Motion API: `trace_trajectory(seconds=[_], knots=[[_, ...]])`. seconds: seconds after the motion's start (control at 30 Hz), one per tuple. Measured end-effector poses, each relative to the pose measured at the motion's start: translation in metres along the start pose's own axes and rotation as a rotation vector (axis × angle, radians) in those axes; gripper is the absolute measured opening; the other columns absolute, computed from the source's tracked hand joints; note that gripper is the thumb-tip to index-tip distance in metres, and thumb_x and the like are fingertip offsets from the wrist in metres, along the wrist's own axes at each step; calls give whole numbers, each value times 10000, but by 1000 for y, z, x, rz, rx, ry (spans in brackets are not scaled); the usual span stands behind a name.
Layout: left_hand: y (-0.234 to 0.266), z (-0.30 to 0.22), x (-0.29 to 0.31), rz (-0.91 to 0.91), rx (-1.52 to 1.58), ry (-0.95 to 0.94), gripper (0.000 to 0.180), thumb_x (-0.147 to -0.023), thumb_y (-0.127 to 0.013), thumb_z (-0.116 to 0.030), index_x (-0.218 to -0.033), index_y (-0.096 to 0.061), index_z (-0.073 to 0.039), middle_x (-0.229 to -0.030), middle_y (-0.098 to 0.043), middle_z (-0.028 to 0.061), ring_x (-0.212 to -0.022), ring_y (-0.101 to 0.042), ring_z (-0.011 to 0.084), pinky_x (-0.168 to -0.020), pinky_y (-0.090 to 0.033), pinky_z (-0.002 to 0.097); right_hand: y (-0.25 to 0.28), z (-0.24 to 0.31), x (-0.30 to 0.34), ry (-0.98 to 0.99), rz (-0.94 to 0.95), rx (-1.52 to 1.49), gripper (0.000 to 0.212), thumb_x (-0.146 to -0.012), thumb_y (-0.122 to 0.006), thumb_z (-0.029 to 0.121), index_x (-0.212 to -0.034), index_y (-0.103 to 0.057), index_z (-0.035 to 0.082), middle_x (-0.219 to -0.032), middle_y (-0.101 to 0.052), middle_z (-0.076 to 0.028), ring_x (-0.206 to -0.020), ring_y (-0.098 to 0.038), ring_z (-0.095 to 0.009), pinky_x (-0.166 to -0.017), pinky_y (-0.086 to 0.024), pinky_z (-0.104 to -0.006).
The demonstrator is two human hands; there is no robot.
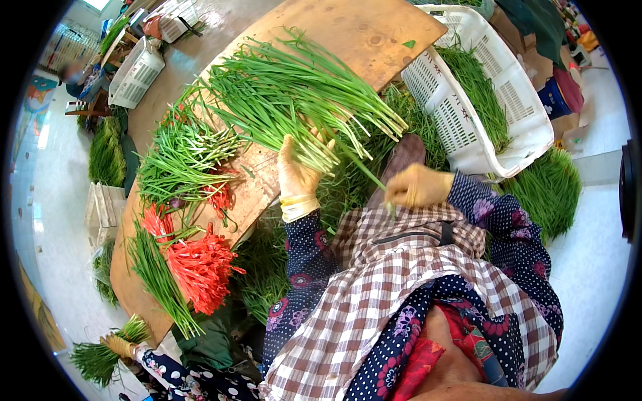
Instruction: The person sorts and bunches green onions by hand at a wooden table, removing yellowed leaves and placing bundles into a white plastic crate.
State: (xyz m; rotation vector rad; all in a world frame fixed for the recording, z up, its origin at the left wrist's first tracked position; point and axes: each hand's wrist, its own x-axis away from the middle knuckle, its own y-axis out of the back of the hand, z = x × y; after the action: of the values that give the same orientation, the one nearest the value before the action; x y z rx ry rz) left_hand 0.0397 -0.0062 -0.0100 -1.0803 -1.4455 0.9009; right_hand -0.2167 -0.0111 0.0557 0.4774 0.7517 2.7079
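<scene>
A large bunch of garlic chives (261, 93), long green leaves with pale stem ends, lies over the wooden tabletop (361, 33). My left hand (297, 174), in a pale yellow glove, is closed around part of the bunch near the stem ends; the stalks hide some of its fingers. In front of my apron, my gloved right hand (416, 187) is closed in a pinch on a thin chive stalk (364, 170) that stretches back toward the bunch. That stalk is slightly blurred. To the left on the table rests a pile of smaller chive bundles (190, 154).
Red plastic ties (204, 271) hang over the near table edge beside more chives (157, 274). At right stands a white slatted crate (528, 144) holding chives. Loose greens (261, 260) lie below the table. A co-worker's gloved hand (119, 345) grips a bundle at lower left.
</scene>
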Motion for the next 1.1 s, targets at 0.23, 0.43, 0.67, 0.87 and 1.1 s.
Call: trace_trajectory(seconds=[0.23, 0.43, 0.67, 0.87, 1.1], knots=[[-14, -4, 12, 77, -115, -21, 364, -865, -519, -240, -1133, -465, 0, -1115, -528, 212, -1046, -522, 366, -878, -428, 558, -21, 12, -18, -191, 21, 60, 348, -845, -472, 352, -1018, -635, 98, -932, -656, -103, -782, -632, -204, -780, -484, -321], [-5, -23, 2, 107, 45, 122, 424, -873, -489, -214, -1170, -432, 84, -1153, -508, 241, -1057, -513, 360, -940, -395, 531, -6, 33, -59, -211, -549, -145, 393, -857, -505, 320, -1145, -550, 57, -587, -617, -108, -434, -579, -173, -578, -505, -302], [-9, -28, -3, 189, 67, 163, 413, -884, -458, -209, -1164, -432, 94, -1152, -510, 239, -1069, -504, 360, -899, -432, 504, -7, 12, -121, -297, -558, 435, 342, -851, -515, 296, -1046, -566, 20, -757, -631, -176, -607, -628, -248, -655, -500, -370], [2, -34, 1, 113, -118, 10, 334, -832, -577, -122, -1091, -495, 73, -1096, -561, 233, -978, -592, 316, -730, -554, 428, 34, 26, -91, 37, -567, -979, 250, -886, -519, 256, -890, -618, 27, -546, -523, -1, -351, -450, -62, -330, -373, -176], [-12, 2, 23, 112, -218, 13, 278, -812, -580, -25, -1069, -507, 53, -910, -629, 151, -745, -645, 182, -617, -575, 296, 43, 15, -93, 139, -581, -1082, 315, -915, -466, 300, -902, -604, 17, -584, -498, 7, -411, -489, -75, -392, -406, -162]])
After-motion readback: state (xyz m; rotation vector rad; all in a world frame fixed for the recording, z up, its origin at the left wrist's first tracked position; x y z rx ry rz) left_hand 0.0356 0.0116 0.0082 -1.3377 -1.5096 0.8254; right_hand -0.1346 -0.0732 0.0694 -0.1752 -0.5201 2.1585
